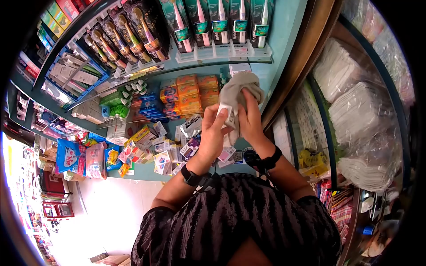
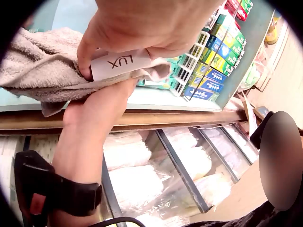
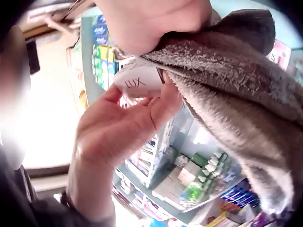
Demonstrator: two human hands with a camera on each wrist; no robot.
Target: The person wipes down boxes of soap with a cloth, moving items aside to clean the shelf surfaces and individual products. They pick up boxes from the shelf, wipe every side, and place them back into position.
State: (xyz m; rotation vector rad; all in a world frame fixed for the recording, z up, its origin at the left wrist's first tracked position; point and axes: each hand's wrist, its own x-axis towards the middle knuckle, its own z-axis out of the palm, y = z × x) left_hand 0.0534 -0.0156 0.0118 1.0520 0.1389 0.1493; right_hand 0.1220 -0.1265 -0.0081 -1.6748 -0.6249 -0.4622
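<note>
A small white box of LUX soap (image 1: 229,113) is pinched between the thumb and fingers of my left hand (image 1: 214,132). My right hand (image 1: 251,116) grips a grey terry cloth (image 1: 239,88) with fingers curled into its folds, pressing it to the box. In the left wrist view the soap box (image 2: 120,64) shows its LUX lettering, with the cloth (image 2: 45,64) bunched along its side. The right wrist view shows the cloth (image 3: 232,71) draping down past the box (image 3: 139,81). Both hands are close together over the shelf.
Soap boxes (image 1: 163,160) lie jumbled on the lower shelf (image 1: 146,173) below my left hand. Orange packs (image 1: 186,91) are stacked behind it. Packaged toothbrushes (image 1: 219,24) stand on the upper shelf. To the right, past a wooden post (image 1: 301,62), are plastic-wrapped white bundles (image 1: 357,111).
</note>
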